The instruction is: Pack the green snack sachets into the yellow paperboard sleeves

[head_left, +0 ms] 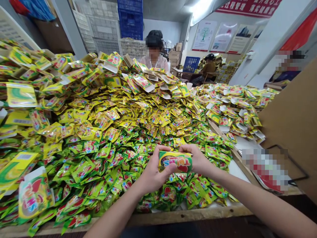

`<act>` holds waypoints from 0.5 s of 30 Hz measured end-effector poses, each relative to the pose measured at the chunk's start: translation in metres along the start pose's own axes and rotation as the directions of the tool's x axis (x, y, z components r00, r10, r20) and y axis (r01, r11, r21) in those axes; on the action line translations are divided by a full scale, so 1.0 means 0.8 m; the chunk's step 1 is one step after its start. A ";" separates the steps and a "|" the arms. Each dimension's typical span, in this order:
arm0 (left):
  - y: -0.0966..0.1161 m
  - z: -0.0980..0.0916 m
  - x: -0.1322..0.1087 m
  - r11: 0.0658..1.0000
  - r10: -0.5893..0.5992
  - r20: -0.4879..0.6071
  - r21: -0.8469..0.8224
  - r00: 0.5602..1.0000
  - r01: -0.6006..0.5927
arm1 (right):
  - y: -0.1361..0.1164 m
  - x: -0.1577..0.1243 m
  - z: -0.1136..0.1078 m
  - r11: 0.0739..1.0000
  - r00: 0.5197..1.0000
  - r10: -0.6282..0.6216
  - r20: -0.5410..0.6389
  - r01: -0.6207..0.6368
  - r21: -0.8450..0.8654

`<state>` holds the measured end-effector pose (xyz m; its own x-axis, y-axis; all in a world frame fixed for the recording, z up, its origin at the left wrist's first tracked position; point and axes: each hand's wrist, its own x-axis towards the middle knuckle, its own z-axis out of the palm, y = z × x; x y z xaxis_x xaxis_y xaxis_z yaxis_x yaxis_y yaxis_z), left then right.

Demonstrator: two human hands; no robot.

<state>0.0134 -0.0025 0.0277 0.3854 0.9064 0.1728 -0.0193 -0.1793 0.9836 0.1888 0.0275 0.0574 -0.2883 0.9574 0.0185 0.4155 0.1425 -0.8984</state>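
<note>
A small yellow and green candy box with "TWINS" lettering and a watermelon picture is held in front of me, its print upside down to my view. My left hand is closed round its left end, thumb across the front face. At the right end, my right hand grips the box with bent fingers; some fingertips are hidden behind it. Below and around both hands lies a thick heap of small green candy packets. Yellow packets are piled behind them.
Open candy boxes top the heap at the back, with more boxes to the right. A wooden edge runs along the front. A large cardboard sheet stands at right. A person sits behind the heap.
</note>
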 end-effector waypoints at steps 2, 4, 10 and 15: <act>-0.001 -0.002 0.002 0.998 -0.042 0.007 -0.054 0.999 0.042 | 0.004 0.002 0.004 0.998 0.998 -0.050 -0.043 0.049 -0.028; 0.000 -0.004 0.004 0.994 -0.061 -0.012 -0.087 0.998 0.059 | -0.001 0.001 0.001 0.999 0.999 -0.036 -0.023 0.036 -0.002; 0.000 -0.007 0.011 0.982 -0.057 -0.015 -0.181 0.998 0.054 | -0.017 -0.008 -0.015 0.959 0.965 0.193 0.177 -0.224 0.176; -0.004 0.000 0.012 0.981 -0.110 -0.036 -0.167 0.993 0.102 | 0.010 -0.012 -0.002 0.935 0.963 0.264 0.044 -0.267 0.233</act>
<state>0.0169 0.0068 0.0262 0.3521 0.9337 0.0655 -0.1337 -0.0191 0.9908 0.1959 0.0200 0.0506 -0.2059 0.9490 -0.2388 0.2645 -0.1809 -0.9473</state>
